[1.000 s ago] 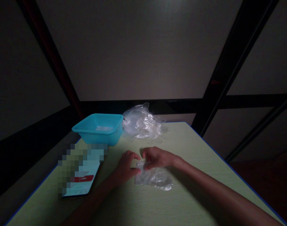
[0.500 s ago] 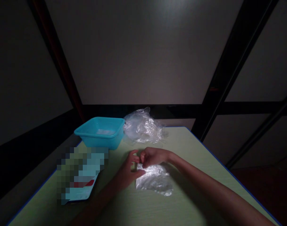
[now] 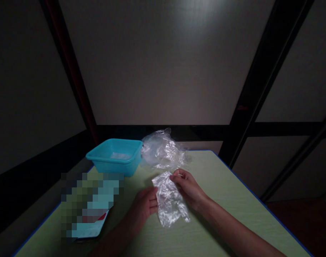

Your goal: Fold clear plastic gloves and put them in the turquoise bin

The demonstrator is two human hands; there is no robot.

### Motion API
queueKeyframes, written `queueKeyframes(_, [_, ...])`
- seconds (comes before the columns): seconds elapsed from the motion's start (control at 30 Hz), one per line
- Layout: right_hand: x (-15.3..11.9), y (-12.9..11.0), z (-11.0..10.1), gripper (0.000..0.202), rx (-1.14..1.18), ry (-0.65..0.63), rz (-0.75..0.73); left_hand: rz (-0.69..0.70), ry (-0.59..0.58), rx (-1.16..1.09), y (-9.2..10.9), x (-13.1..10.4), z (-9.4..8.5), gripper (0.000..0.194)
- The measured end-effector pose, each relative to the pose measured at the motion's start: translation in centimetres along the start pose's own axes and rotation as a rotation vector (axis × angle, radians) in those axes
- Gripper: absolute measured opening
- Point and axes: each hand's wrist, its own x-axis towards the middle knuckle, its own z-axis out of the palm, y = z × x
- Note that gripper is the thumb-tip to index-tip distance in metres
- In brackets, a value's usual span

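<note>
A thin, crinkled clear plastic bag [image 3: 168,203] is spread between my hands over the middle of the table. My right hand [image 3: 188,185] pinches its upper right corner between thumb and fingers. At the bag's left edge is my left hand [image 3: 145,205], its fingers stretched out and loosely apart. Those fingertips meet the edge, and part of them may be behind the film. Just beyond lies a larger crumpled heap of clear plastic bags [image 3: 164,150], apart from both hands.
A turquoise plastic basin [image 3: 114,167] stands at the back left, with something pale inside. Nearer on the left lies a phone-like flat device [image 3: 91,228], mostly pixelated. The light green table [image 3: 213,171] has a blue edge, with wall panels behind it.
The bag is now spread out more upright, its top raised. My right hand has moved right to its upper right corner, and my left hand has shifted slightly down, its fingers straighter. The view tilted slightly up.
</note>
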Motion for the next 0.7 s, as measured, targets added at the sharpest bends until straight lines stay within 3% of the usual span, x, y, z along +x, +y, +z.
queueKeyframes(0.17, [-0.9,0.4,-0.1,0.036,0.131,0.053,0.123,0.193,0.178,0.211,-0.8,-0.5,-0.1,0.023])
queueKeyframes(0.3, [-3.0,0.5,-1.1,0.038,0.120,-0.053,0.265,0.239,0.252,0.247,-1.0,-0.4,-0.4,0.020])
queueKeyframes(0.43, [-4.4,1.0,-1.8,0.037,0.038,-0.133,0.280,0.255,0.252,0.259,-1.0,-0.4,-0.3,0.022])
queueKeyframes(0.7, [-4.2,1.5,-1.8,0.034,0.009,-0.057,0.155,0.184,0.174,0.271,-0.7,-0.9,-0.1,0.026])
